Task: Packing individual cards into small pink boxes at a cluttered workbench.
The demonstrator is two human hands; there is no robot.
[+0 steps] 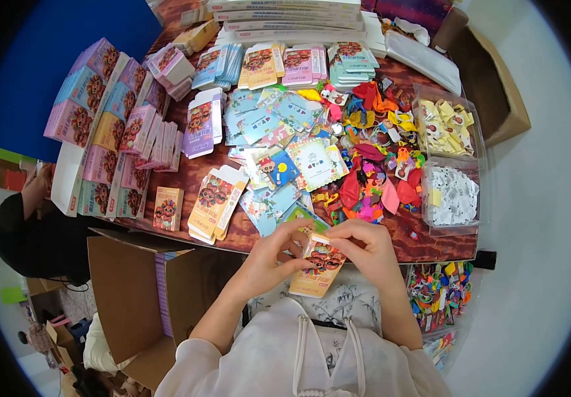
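A small yellow-orange carton (pixel 314 281) with cartoon faces on its front is held upright just off the table's near edge. My left hand (pixel 275 257) grips its left side, the thumb across the front and the index finger at the top. Over the top right corner, my right hand (pixel 368 250) pinches the carton near its white top edge. A green card (pixel 308 217) shows just behind the top; whether it is in the carton or lies on the table, I cannot tell. What is inside the carton is hidden.
Beyond my hands lie loose printed cards (pixel 262 122) and a heap of colourful small toys (pixel 371 178). Flat yellow cartons (pixel 214 205) and filled box stacks (pixel 103 135) stand left. Clear trays (pixel 454 198) are right. An open cardboard box (pixel 123 284) sits lower left, near another person (pixel 40 231).
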